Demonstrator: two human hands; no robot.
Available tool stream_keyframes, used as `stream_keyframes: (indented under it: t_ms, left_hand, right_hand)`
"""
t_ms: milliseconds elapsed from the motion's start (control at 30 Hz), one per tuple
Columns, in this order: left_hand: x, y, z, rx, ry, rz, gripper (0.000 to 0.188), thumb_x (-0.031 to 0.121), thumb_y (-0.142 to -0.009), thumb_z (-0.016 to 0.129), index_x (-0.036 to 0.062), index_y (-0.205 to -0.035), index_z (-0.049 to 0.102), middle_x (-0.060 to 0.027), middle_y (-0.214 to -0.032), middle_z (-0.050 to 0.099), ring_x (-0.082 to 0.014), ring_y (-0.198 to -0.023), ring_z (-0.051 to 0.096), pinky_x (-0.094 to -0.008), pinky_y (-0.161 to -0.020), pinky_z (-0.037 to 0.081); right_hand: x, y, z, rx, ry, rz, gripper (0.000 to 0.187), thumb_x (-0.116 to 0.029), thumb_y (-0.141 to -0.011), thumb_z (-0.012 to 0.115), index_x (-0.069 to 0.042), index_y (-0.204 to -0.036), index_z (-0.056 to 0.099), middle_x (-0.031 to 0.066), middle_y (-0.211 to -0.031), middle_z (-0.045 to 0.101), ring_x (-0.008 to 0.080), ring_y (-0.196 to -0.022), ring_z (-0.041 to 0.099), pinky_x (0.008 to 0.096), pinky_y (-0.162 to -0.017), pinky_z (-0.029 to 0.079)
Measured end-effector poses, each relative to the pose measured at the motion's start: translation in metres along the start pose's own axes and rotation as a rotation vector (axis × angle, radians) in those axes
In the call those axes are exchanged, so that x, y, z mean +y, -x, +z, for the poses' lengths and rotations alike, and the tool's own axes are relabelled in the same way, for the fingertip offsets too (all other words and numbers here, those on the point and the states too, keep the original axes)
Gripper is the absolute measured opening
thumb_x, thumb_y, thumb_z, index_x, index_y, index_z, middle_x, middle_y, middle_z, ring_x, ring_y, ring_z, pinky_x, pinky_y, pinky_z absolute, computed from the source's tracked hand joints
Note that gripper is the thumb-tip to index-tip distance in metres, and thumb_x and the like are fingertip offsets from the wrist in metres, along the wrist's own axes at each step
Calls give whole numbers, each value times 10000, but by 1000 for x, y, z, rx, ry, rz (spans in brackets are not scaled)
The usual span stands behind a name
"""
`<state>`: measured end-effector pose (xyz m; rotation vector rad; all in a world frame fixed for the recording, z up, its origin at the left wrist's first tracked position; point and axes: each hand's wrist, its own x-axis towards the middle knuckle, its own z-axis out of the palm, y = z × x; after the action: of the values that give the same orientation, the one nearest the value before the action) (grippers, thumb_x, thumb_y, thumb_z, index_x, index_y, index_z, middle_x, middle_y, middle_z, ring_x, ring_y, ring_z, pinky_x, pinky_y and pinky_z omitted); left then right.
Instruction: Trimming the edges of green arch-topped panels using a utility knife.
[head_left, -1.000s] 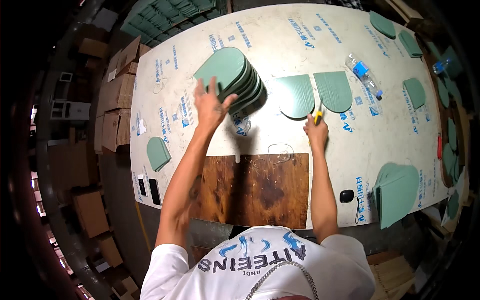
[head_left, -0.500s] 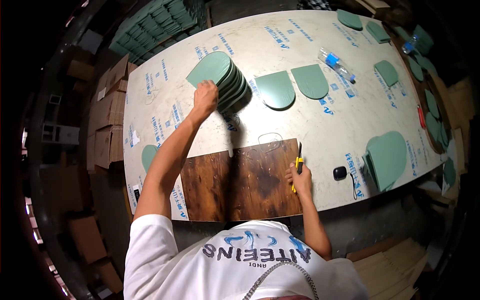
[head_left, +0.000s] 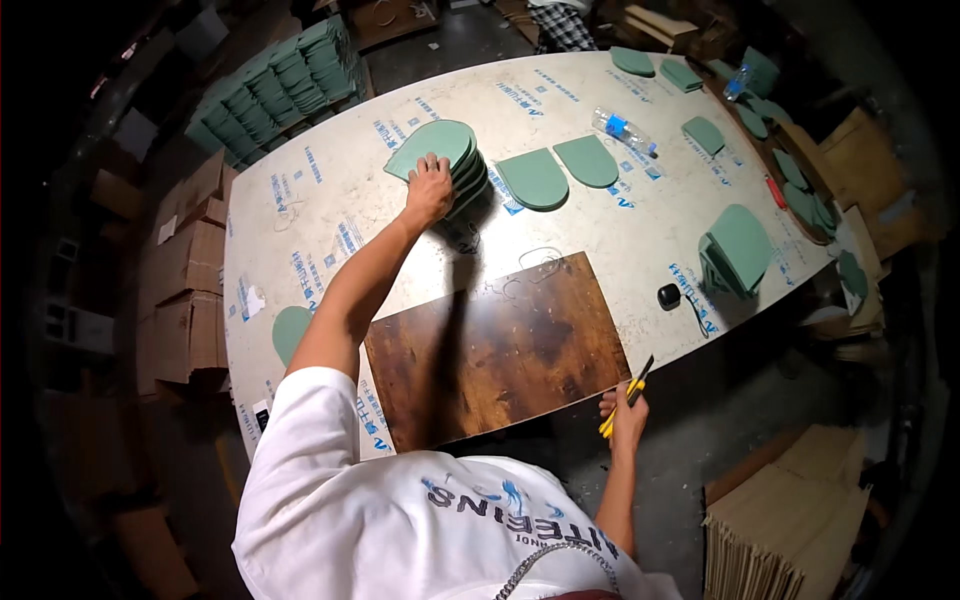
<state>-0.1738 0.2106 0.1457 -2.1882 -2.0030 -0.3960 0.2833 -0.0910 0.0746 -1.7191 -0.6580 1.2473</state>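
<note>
Right hand (head_left: 629,416) grips cutter (head_left: 636,388) — at edge of brown board (head_left: 510,345).

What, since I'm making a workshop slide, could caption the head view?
Left hand on a stack of green panels, right hand holding a yellow-handled knife.

The left hand (head_left: 430,188) covers part of the near edge of the green stack (head_left: 438,143), so how far it grips cannot be told. Nearer the body, the left forearm (head_left: 362,278) hides part of a green piece (head_left: 288,332). The right hand (head_left: 627,418) hides part of the yellow knife (head_left: 637,387). Far beyond both hands, the upper edge cuts off a person (head_left: 564,27).
</note>
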Motion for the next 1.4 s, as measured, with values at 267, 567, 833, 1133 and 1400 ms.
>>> stream_keyframes:
  t_ms: [267,567,833,1133,1400]
  left_hand:
    - [-52,-15,28,-62,-165,71,378,32,-857,587,-119,-1199,533,-276,-1181,559,-417,-1137,570,-529,-940,516]
    - [-60,-3,25,26,-338,216,278,119,-926,547,-58,-1134,595,-224,-1082,613,-339,-1002,647,-449,-671,608]
    - [-49,-13,10,51,-387,279,261,129,-912,555,-90,-1046,599,-210,-950,640,-320,-872,665,-428,-621,587]
    - [-99,-41,-113,347,297,-118,150,109,-871,563,-41,-885,561,-235,-706,643,-418,-669,657,-501,-608,512]
    - [34,198,-10,-365,1949,-497,181,78,-967,485,-55,-1038,587,-160,-1073,684,-285,-977,686,-462,-979,557]
  right_hand:
    - [79,137,-33,221,-132,155,241,-254,-1006,650,-23,-1062,611,115,-811,713,182,-627,674,296,-543,546]
    - [111,184,-53,309,-236,180,196,-202,-999,641,-29,-1076,591,118,-815,698,187,-621,658,302,-535,541]
    - [131,203,-66,366,-216,216,179,-195,-999,644,-25,-1018,591,114,-786,686,184,-610,650,308,-518,532]
    - [138,211,-48,397,-277,176,203,-226,-1000,654,-33,-990,594,105,-784,686,179,-616,651,307,-538,533]
    - [118,213,-21,192,-409,329,257,-245,-1041,573,-105,-1250,520,119,-1029,702,192,-714,675,312,-569,560]
